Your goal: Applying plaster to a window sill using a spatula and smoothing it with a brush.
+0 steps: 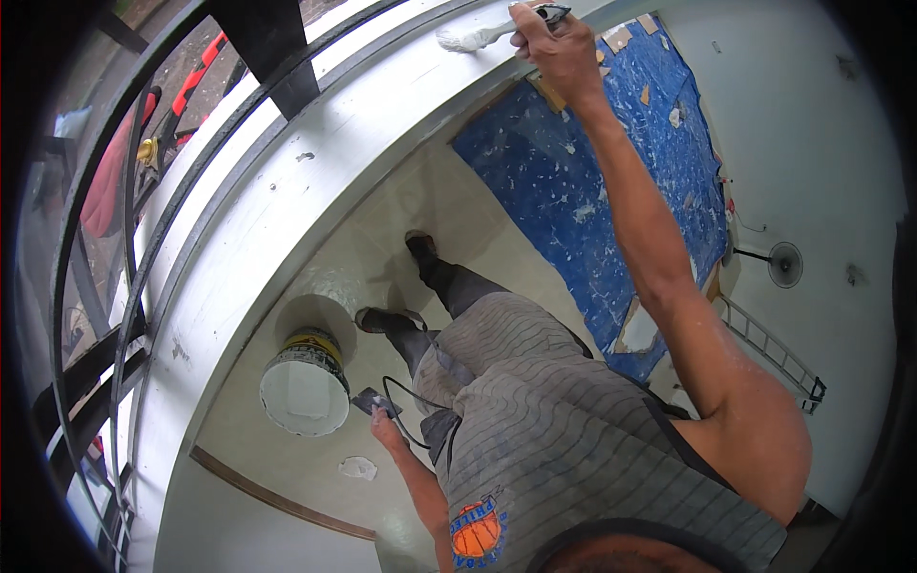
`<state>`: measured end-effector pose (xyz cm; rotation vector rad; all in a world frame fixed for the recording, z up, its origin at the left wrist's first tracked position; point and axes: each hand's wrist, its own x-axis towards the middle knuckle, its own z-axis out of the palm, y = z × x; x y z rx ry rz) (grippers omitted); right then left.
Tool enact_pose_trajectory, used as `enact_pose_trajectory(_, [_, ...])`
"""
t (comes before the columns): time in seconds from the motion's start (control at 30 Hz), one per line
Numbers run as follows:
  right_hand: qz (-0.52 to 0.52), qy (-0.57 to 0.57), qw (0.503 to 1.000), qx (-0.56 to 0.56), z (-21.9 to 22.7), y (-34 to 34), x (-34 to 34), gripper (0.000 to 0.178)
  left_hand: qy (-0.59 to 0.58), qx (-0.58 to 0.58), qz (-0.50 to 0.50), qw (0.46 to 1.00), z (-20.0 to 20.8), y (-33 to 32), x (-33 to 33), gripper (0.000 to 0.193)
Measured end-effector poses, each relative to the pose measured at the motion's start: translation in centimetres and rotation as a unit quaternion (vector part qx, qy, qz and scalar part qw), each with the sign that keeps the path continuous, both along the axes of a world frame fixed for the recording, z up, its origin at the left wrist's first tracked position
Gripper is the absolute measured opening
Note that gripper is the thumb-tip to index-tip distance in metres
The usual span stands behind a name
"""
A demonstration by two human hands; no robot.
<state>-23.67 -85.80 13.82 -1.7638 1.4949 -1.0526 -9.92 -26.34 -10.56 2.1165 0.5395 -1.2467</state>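
Observation:
My right hand (562,50) is raised at the top, closed around a putty knife (552,13) with a dark handle. Thick white putty (468,38) coats its end, which lies over the white window ledge (287,172); whether it touches the ledge I cannot tell. Low at my left side, my left hand (386,426) grips a small dark scraper (367,401) with a white smear on it. Just left of that scraper stands a bucket (306,390), its top whitish and its rim stained dark and yellow.
Black window bars (191,205) curve along the left. A blue sheet (535,172), spattered white and strewn with scraps, covers part of the floor. A ladder (769,351) and a standing fan (785,265) are at the right. A white patch (358,468) lies near the bucket.

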Motion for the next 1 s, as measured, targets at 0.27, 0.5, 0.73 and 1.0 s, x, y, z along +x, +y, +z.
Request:
enact_pose_trajectory(0.27, [0.046, 0.24, 0.966, -0.088, 0.0, -0.6, -0.2, 0.029, 0.003, 0.01, -0.026, 1.0, -0.2, 0.9, -0.1, 0.045])
enact_pose_trajectory(0.5, [0.042, 0.118, 0.992, -0.034, 0.1, -0.5, -0.7, 0.028, 0.006, -0.007, 0.019, 1.0, 0.4, -0.4, 0.4, 0.041])
enact_pose_trajectory(0.73, [0.083, 0.269, 0.958, -0.05, 0.8, -0.3, -0.3, 0.031, -0.003, -0.015, 0.016, 1.0, 0.6, -0.5, 0.6, 0.041])
enact_pose_trajectory(1.0, [0.078, 0.138, 0.987, 0.0, 0.8, -0.4, -0.5, 0.031, -0.031, 0.0, -0.077, 0.997, 4.1, -3.7, 0.4, 0.041])
